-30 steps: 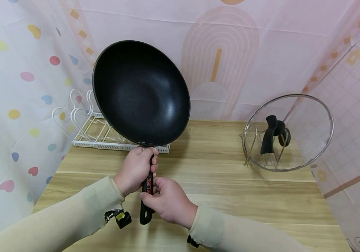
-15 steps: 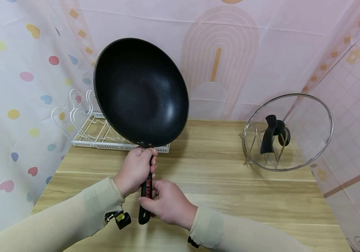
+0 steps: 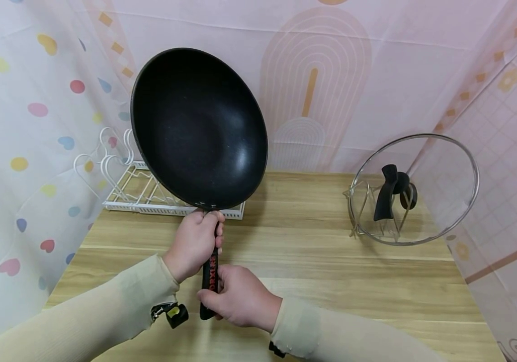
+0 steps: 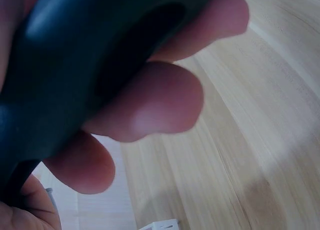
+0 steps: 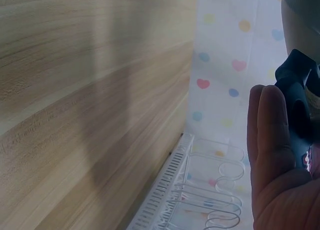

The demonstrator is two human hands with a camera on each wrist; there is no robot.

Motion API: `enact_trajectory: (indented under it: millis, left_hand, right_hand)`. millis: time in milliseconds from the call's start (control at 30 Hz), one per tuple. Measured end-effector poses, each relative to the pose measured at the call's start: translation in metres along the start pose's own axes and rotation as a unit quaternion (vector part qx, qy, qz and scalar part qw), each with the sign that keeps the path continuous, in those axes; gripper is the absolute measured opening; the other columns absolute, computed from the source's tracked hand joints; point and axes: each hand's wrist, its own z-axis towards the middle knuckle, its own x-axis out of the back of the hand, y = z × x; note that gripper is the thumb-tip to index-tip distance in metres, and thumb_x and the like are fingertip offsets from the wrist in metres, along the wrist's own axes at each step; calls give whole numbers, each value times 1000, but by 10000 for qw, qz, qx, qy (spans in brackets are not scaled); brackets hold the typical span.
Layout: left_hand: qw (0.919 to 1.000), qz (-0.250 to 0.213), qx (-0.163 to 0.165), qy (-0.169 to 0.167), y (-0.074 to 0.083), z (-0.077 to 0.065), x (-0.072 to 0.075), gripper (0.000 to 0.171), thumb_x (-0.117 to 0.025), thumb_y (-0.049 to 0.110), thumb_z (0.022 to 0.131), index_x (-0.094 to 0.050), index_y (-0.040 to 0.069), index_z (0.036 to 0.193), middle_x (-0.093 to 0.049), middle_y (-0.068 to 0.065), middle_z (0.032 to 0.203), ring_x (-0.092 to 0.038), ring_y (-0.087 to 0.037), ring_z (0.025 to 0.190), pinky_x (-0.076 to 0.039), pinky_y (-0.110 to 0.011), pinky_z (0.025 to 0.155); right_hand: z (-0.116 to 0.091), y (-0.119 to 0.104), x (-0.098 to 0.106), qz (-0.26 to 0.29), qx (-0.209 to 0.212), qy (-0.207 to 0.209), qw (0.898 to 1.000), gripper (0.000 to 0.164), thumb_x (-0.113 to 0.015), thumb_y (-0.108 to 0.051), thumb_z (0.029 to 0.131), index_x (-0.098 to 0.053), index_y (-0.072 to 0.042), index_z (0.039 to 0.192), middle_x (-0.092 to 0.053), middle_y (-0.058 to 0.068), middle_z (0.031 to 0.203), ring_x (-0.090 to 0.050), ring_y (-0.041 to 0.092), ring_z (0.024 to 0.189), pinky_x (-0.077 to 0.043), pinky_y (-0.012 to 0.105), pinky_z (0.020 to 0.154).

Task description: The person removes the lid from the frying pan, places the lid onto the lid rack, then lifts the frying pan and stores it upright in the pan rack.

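A black wok (image 3: 199, 125) is held up and tilted, its inside facing the head camera. My left hand (image 3: 195, 244) grips the handle close to the pan body. Several curled fingertips (image 4: 155, 102) show around the dark handle (image 4: 60, 79) in the left wrist view. Lower down, my right hand (image 3: 242, 296) holds the handle near its end, thumb on top and fingers behind. Those fingers (image 5: 270, 130) look fairly straight in the right wrist view. Behind the wok, a white wire rack (image 3: 150, 203) stands on the table, partly hidden.
At the right, a glass lid (image 3: 437, 201) with a steel rim and black knob leans upright in a small wire stand (image 3: 359, 201). Wooden tabletop (image 3: 322, 261) lies below the hands. Patterned curtains (image 3: 399, 65) hang along the back and both sides.
The wok has shifted slightly up and to the left. My right hand has slid a little down the handle toward its end, uncovering more red lettering. My left hand stays nearly still.
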Motion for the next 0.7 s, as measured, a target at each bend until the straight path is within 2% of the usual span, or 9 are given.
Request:
enact_trajectory:
  millis: [400, 700]
  left_hand:
    - [9994, 241, -179, 157, -1, 0, 0, 27, -35, 17, 110, -56, 3, 101, -53, -3, 75, -52, -17, 59, -54, -32, 56]
    - [9985, 395, -313, 210, -1, -1, 1, 27, -35, 18, 111, -56, 4, 101, -54, -2, 74, -53, -17, 59, -54, -33, 56]
  right_hand:
    - [5, -2, 0, -421, 97, -215, 9988, 14, -65, -21, 95, -56, -15, 86, -65, -8, 55, -58, 5, 48, -43, 23, 46]
    - [8, -3, 0, -575, 201, -331, 9976, 13, -63, -19, 96, -56, -15, 86, -62, -9, 56, -53, 7, 47, -42, 23, 47]
